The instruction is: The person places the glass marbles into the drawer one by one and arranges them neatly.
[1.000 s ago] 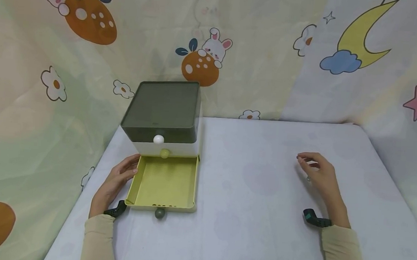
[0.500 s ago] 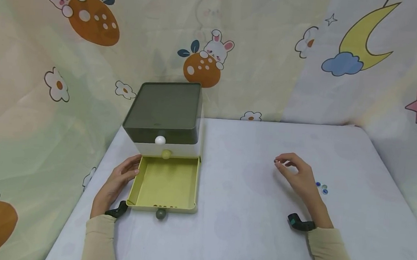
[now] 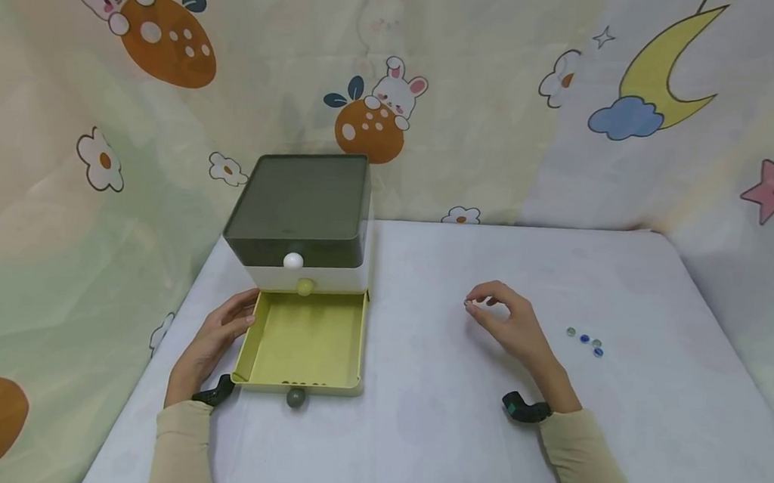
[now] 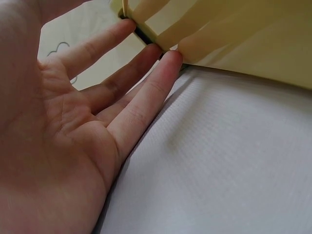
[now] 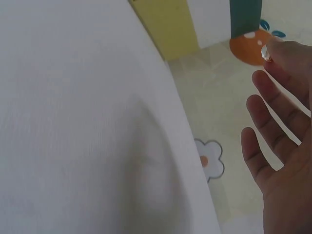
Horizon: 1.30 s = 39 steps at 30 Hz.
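So the drawer [image 3: 307, 341] is out, left hand [image 3: 214, 332] touching its side, fingers loose; right hand [image 3: 511, 329] pinches one marble [image 5: 265, 52] over the table [image 3: 413, 425], four other marbles [image 3: 585, 339] lie farther right, none shows inside, probably early days.

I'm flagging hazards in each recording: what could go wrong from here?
The marble pinched in the right hand might slip, since it looks small and shiny. The four loose marbles on the table could roll if bumped. The left hand, touching the side of the pulled-out yellow drawer, might nudge it.
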Each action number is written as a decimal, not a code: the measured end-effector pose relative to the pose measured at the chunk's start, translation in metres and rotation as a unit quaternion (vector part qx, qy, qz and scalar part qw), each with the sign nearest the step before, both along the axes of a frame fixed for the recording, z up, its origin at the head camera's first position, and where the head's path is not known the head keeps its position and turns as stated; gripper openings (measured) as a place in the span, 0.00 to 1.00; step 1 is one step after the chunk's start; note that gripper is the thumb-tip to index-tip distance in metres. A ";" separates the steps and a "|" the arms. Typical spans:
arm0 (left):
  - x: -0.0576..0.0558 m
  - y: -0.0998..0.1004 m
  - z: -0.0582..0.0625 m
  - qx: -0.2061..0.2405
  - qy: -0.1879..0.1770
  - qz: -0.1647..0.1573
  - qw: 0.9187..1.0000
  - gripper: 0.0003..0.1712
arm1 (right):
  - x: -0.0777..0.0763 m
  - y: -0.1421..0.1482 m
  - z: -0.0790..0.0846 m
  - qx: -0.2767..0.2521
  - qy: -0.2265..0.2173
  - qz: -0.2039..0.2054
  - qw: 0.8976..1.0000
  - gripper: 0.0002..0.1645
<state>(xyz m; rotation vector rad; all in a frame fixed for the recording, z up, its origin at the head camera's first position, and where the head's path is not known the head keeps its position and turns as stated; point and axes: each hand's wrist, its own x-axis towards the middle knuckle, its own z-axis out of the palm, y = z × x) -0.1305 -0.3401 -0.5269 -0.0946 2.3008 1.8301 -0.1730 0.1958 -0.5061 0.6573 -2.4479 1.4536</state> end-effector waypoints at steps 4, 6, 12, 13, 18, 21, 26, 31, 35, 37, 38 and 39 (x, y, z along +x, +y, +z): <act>0.001 0.000 -0.001 0.001 0.003 0.002 1.000 0.37 | -0.001 -0.018 0.003 -0.011 0.009 0.031 0.999 0.11; 0.001 0.000 -0.001 0.002 0.005 0.003 1.000 0.37 | -0.002 -0.026 0.004 -0.021 0.019 0.052 0.998 0.11; 0.001 -0.001 -0.001 0.002 0.006 -0.001 1.000 0.37 | -0.004 -0.049 0.009 -0.034 0.044 0.098 0.994 0.13; 0.000 -0.001 -0.001 0.002 0.007 -0.002 1.000 0.37 | -0.005 -0.052 0.010 -0.036 0.047 0.105 0.993 0.13; 0.000 -0.001 -0.001 -0.005 0.009 -0.006 1.000 0.37 | -0.007 -0.068 0.013 -0.043 0.059 0.135 0.988 0.10; 0.000 -0.001 -0.002 -0.007 0.008 -0.006 1.000 0.37 | -0.006 -0.078 0.015 -0.039 0.058 0.146 0.987 0.09; 0.000 -0.001 -0.001 0.002 0.007 0.000 1.000 0.37 | -0.005 -0.096 0.017 -0.028 0.062 0.168 0.983 0.09; 0.001 -0.002 -0.002 0.014 0.013 0.000 1.000 0.35 | -0.002 -0.114 0.019 -0.033 0.071 0.205 0.976 0.10; 0.001 -0.002 -0.001 0.022 0.018 -0.001 1.000 0.35 | -0.001 -0.128 0.023 -0.035 0.095 0.219 0.970 0.10; 0.001 -0.002 -0.001 0.023 0.017 -0.001 1.000 0.35 | 0.000 -0.134 0.026 -0.032 0.102 0.223 0.969 0.10; 0.001 -0.002 -0.001 0.022 0.018 -0.002 1.000 0.35 | 0.001 -0.137 0.027 -0.029 0.103 0.223 0.969 0.10; 0.001 -0.002 -0.001 0.021 0.018 -0.004 1.000 0.35 | 0.001 -0.140 0.029 -0.025 0.104 0.224 0.969 0.09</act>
